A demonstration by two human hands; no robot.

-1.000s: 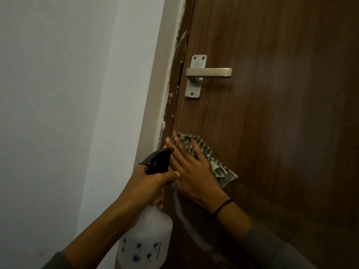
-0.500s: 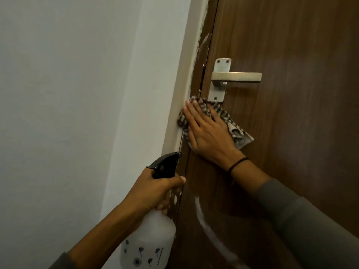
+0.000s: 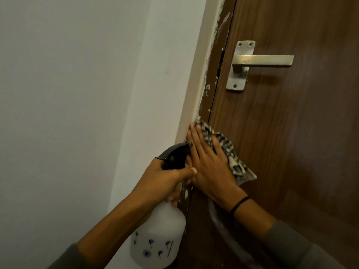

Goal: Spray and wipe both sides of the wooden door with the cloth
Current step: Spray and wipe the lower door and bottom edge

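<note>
The dark brown wooden door (image 3: pixel 287 144) fills the right of the view. My right hand (image 3: pixel 209 164) lies flat with straight fingers on a black-and-white patterned cloth (image 3: pixel 229 152), pressing it to the door near its left edge, well below the handle. My left hand (image 3: pixel 165 181) grips the neck of a white spray bottle (image 3: pixel 157 237) with a black trigger head (image 3: pixel 174 154), held just left of the right hand by the door frame.
A metal lever handle (image 3: pixel 260 61) on its plate sits above the cloth. The cream door frame (image 3: pixel 196 90) with chipped paint runs along the door's left edge. A plain white wall (image 3: pixel 68 113) fills the left. A pale wet streak (image 3: pixel 219 220) marks the lower door.
My right hand first slid the cloth up to just under the handle plate, then back down along the door's left edge. The left hand kept hold of the bottle.
</note>
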